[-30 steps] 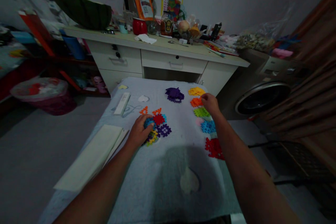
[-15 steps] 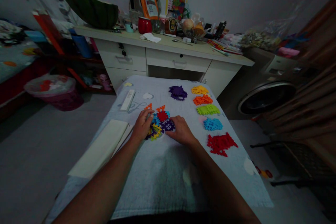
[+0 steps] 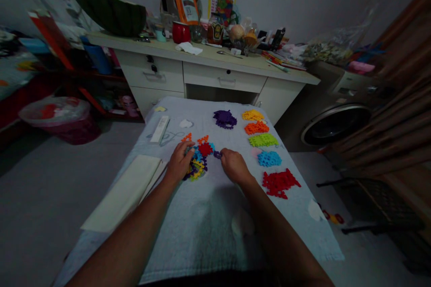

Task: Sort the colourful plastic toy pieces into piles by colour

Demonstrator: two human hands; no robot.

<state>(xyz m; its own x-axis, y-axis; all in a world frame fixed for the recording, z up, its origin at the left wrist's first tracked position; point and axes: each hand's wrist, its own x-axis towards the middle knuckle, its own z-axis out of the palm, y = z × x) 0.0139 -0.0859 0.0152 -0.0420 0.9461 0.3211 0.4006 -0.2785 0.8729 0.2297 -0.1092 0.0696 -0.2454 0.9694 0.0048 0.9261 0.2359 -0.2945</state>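
Turned the purple piece (image 3: 217,154) nearly edge-on since half a second ago, from lying flat. Pinching it between thumb and fingers of the right hand (image 3: 235,166), just beside the mixed toy cluster (image 3: 198,158); cannot tell whether touching. Curving the left hand (image 3: 178,163) around the cluster's left side; cannot tell how tightly closed. Beyond, on the cloth (image 3: 188,233), seen near the far edge: purple pile (image 3: 225,119). To the right, in order towards the body: yellow (image 3: 252,115), orange (image 3: 256,128), green (image 3: 263,139), blue (image 3: 269,158) and red piles (image 3: 280,182).
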